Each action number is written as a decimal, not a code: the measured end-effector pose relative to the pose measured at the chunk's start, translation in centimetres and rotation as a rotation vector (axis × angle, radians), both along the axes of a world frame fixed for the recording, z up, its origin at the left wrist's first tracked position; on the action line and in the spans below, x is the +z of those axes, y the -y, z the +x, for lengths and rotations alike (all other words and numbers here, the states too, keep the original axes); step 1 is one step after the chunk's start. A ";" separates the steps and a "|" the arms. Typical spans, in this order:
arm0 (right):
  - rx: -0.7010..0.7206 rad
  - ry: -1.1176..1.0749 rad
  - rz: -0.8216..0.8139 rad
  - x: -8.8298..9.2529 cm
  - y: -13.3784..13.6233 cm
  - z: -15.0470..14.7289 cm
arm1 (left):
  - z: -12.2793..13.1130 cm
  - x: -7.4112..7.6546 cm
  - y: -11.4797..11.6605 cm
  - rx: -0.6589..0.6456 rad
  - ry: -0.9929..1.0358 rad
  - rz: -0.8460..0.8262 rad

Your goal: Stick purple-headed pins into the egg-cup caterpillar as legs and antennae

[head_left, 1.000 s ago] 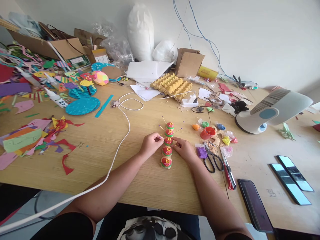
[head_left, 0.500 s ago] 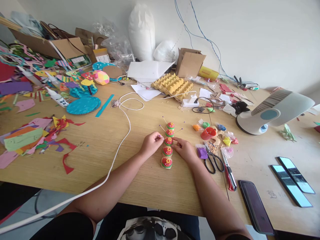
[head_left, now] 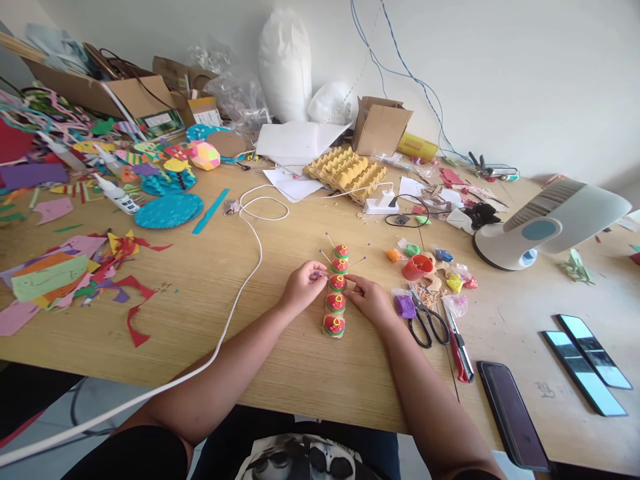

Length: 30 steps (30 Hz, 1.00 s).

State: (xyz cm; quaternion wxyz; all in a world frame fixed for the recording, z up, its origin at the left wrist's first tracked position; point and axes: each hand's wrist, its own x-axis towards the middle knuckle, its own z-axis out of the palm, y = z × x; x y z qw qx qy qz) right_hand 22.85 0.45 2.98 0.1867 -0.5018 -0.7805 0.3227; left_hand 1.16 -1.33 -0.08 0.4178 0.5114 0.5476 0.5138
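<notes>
A row of several domed cups, looking like an egg-carton strip, stands lengthwise before me. Each dome is red with yellow trim and a green rim. Thin sticks with purple tips slant out from both sides of the two far cups. My left hand pinches another purple-tipped stick against the left side of the middle cup. Across from it, my right hand has its bent fingers against the strip's right side, bracing it. Its fingertips are partly hidden.
Right of the strip lie a red cup, bagged coloured clay, scissors, a box cutter and a phone. A white cable crosses on the left near paper scraps. A yellow egg tray sits behind.
The left fingers have shifted slightly around the purple-tipped stick at the middle cup. The right hand and the strip look unmoved.
</notes>
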 end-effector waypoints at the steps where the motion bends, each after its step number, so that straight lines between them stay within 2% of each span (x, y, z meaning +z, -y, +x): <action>1: -0.002 -0.009 -0.002 0.0 0.0 0.0 | 0.0 0.1 0.0 -0.004 0.028 -0.008; 7: -0.016 -0.113 -0.048 -0.3 -0.1 0.4 | -0.1 0.5 0.2 0.019 0.023 -0.025; 14: -0.195 -0.305 -0.072 0.2 -0.1 0.5 | -0.1 1.4 0.6 0.113 0.068 0.031; 19: -0.351 -0.684 -0.347 0.5 0.1 0.4 | -0.3 1.7 0.9 0.278 0.081 0.112; 22: -0.383 -0.906 -0.497 0.9 0.1 0.5 | -0.3 1.8 1.3 0.329 -0.030 0.213; 25: -0.384 -1.102 -0.641 1.7 0.4 0.4 | -0.2 2.5 2.1 0.339 -0.264 0.393; 28: -0.337 -1.228 -0.749 2.7 1.4 -0.1 | 0.0 3.6 3.1 0.275 -0.486 0.601; 30: -0.240 -1.268 -0.814 3.4 2.2 -0.7 | 0.3 4.2 3.7 0.222 -0.600 0.727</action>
